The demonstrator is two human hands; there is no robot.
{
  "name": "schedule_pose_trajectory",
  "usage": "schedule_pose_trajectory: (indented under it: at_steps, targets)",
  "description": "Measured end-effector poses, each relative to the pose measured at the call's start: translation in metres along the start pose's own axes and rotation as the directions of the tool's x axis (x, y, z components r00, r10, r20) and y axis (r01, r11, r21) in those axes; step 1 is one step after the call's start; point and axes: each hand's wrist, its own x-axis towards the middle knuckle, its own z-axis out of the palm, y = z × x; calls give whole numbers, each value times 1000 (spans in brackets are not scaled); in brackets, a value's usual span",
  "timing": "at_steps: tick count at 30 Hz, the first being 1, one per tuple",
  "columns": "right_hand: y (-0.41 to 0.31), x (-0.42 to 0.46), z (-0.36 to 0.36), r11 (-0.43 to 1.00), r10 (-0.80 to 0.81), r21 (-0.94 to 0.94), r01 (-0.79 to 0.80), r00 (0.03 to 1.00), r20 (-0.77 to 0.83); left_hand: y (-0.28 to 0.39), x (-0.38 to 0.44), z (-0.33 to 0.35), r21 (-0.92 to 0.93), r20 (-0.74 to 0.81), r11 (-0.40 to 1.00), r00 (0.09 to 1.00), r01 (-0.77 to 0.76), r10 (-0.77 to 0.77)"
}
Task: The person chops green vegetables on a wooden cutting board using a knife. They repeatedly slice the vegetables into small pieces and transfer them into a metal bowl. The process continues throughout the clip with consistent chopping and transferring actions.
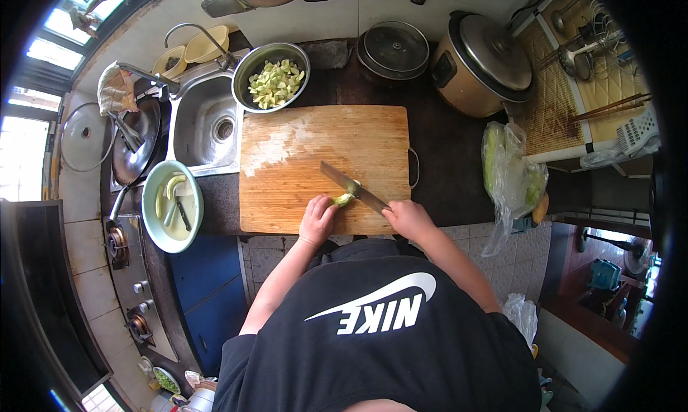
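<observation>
Both hands are over the near part of a wooden cutting board (pixel 301 159). My right hand (pixel 409 218) grips a cleaver (pixel 346 180), whose broad blade slants away to the upper left. A pale green piece of vegetable (pixel 343 199) lies against the blade, pinned by the fingers of my left hand (pixel 318 218). Part of that piece is hidden under the fingers and behind the blade. At the board's far left corner stands a metal bowl (pixel 240 84) with many cut pale green pieces (pixel 276 84) in it.
Left of the board are a steel sink (pixel 199 121) and a light green basin (pixel 198 189) with peeled vegetable pieces, a knife and a peeler-like tool in water. A lidded pot (pixel 395 49), a large rice cooker (pixel 484 62) and a plastic bag of green vegetables (pixel 510 164) stand to the right.
</observation>
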Motion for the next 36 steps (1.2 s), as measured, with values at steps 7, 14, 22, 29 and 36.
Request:
schedule_pose_trajectory:
  at_steps: [7,14,22,29,36]
  targets:
    - [1,-4,0,986,-116,-126,113,993,-21,-3,-5,-5,73,95,985,984,-155,148]
    - [-4,-8,-23,963,-168,-206,176,984,51,-4,-6,-4,59,123,978,973,-202,194]
    - [-3,-11,-20,965,-172,-192,178,984,48,-2,-13,3,30,16,999,999,32,-32]
    - [-2,-18,-10,962,-209,-178,207,978,6,-2,-12,0,-64,-32,995,997,70,-73]
    - [-2,-25,-5,942,-255,-223,249,967,5,0,-18,-3,-30,-40,999,999,-20,18]
